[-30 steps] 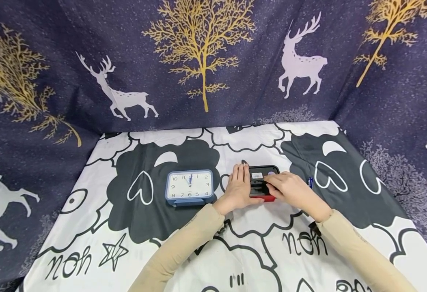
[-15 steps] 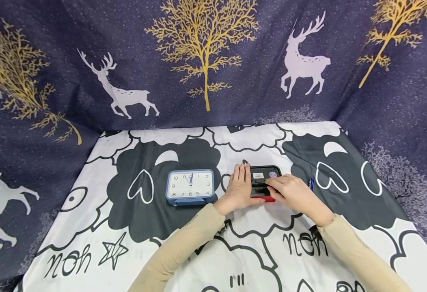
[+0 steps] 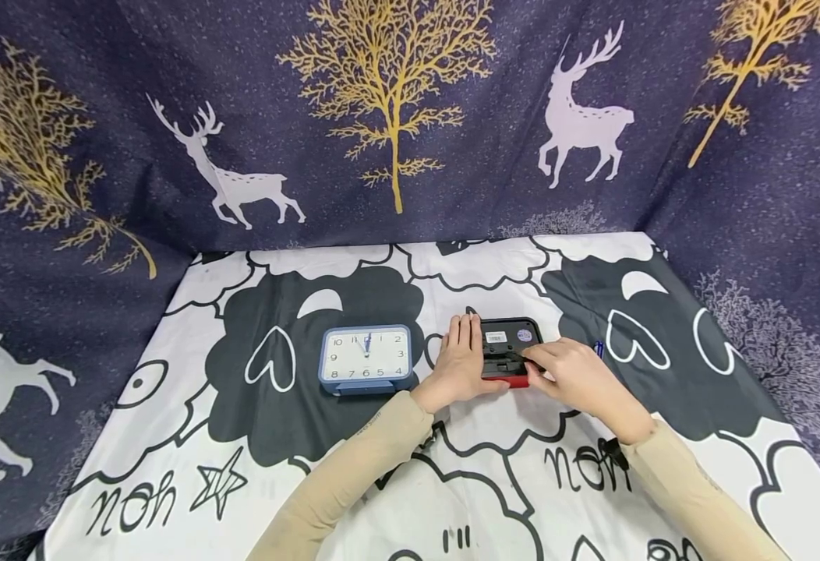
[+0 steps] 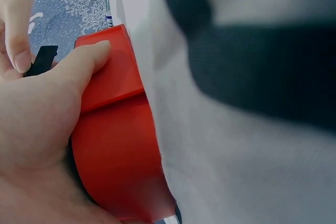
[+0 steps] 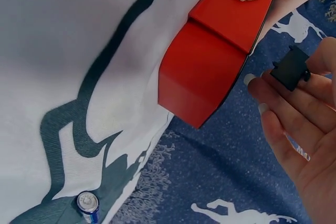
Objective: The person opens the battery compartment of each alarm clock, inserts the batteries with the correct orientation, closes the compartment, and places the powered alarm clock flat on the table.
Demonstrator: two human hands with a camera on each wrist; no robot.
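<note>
A red alarm clock (image 3: 517, 381) lies face down, its black back up. My left hand (image 3: 457, 366) grips its left end, fingers across the back and thumb on the red side (image 4: 121, 150). Beside the clock's right part, my right hand (image 3: 571, 374) pinches a small black battery cover (image 5: 290, 68) between thumb and fingers. In the left wrist view this cover (image 4: 43, 60) stands tilted up close to the back. A recessed battery compartment (image 3: 503, 365) shows on the clock's back, near its red edge.
To the left stands a blue alarm clock (image 3: 365, 358) with a white dial, facing up toward me. A blue battery (image 3: 599, 349) lies right of my right hand, also seen as a battery end (image 5: 87, 203) in the right wrist view. Dark patterned cloth (image 3: 396, 226) hangs behind the table.
My right hand has drawn back a little to the right and toward me, with the battery cover in it. More of the compartment shows. The left hand has stayed on the red clock.
</note>
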